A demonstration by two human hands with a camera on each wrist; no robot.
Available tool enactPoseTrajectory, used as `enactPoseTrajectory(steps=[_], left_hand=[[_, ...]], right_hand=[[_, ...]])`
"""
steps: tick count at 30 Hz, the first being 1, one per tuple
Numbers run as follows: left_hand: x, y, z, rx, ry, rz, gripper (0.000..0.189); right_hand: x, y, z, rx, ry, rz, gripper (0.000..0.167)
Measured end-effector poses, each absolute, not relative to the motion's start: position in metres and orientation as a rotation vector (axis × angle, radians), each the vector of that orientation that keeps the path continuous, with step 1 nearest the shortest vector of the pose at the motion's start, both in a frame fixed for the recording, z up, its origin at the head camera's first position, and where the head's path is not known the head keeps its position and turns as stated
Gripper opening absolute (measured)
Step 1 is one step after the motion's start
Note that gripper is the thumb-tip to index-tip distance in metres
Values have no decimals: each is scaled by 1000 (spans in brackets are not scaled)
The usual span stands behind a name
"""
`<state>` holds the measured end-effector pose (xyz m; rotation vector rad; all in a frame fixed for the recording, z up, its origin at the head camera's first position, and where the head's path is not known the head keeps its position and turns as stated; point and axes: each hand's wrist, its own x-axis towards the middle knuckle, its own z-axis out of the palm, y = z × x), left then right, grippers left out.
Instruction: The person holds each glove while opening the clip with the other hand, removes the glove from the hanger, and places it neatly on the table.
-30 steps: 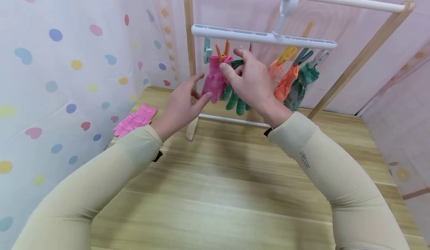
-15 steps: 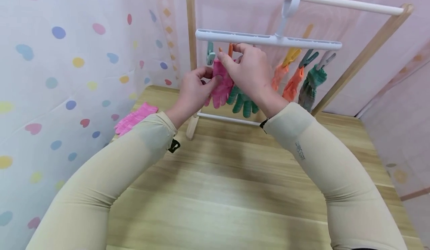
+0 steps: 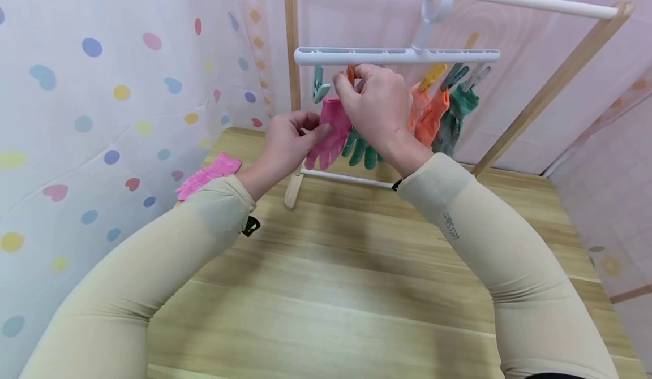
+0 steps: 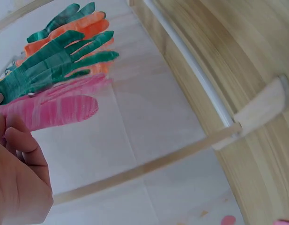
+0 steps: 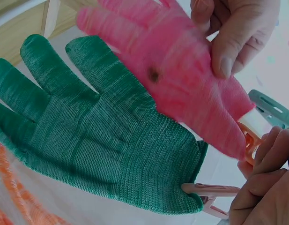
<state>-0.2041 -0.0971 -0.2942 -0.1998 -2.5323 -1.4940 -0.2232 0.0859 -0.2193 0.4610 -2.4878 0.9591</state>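
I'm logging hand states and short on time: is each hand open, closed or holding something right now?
Left hand: closed, pinching the pink glove.
Right hand: closed, gripping the orange clip.

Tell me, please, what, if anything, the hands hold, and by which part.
Left hand: a pink glove, by its side edge. Right hand: the orange clip, by its handles.

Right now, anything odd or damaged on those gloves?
Yes: a dark spot on the held pink knit glove, right wrist view. It stands out against the surrounding pink. Stain or hole, can't tell.
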Motion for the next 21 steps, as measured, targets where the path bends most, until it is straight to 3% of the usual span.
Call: enactPoseTrajectory(steps=[11,21], left_hand=[[-183,-170,-329,-237,-3187,-1571,25],[-200,-241,-390,47,-3312,-930,27]], right_hand=[[-216,82,-216,456,-2516,947,40],[-210,81,-214,471,-2517,953,43]])
